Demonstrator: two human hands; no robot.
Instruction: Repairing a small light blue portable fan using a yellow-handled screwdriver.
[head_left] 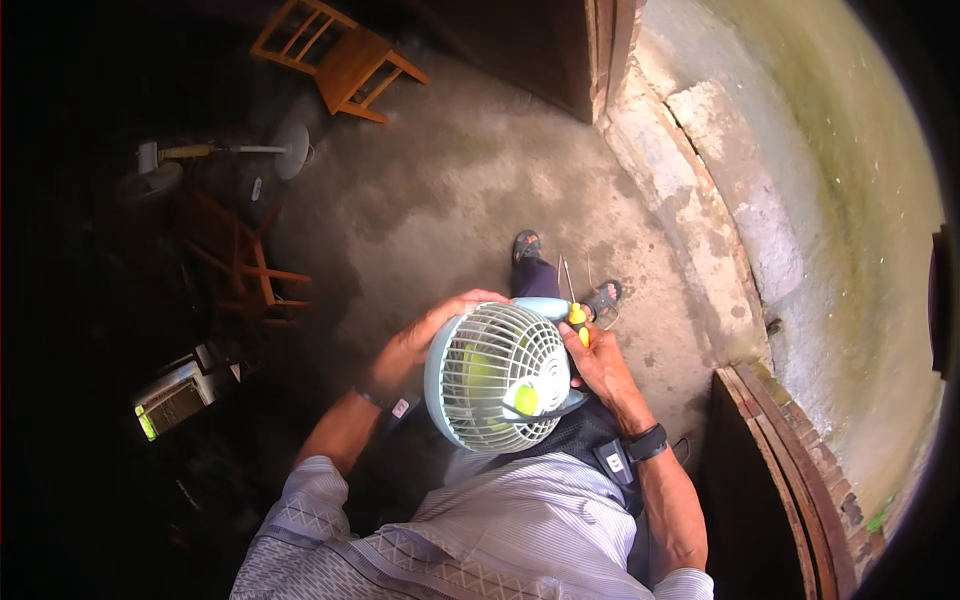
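Observation:
A small electric fan (480,390) with a pale wire grille, light blue housing and green blades rests in my lap, its grille facing up. My left hand (465,303) is closed on the far left edge of the housing, its fingers partly hidden behind the rim. On the other side, my right hand (598,358) is closed around a screwdriver (577,314) with a yellow and black handle, its thin metal shaft pointing away from me. That hand sits against the fan's right side, beside its light blue stand (543,307). A dark strip crosses the grille's lower right.
Wooden chairs (350,62) (262,275) stand at the far left and left. A pedestal fan (291,150) lies or stands near them in shadow. To the right are a stone doorstep (690,190) and a wooden door edge (775,480). My sandalled feet are on concrete floor (440,190).

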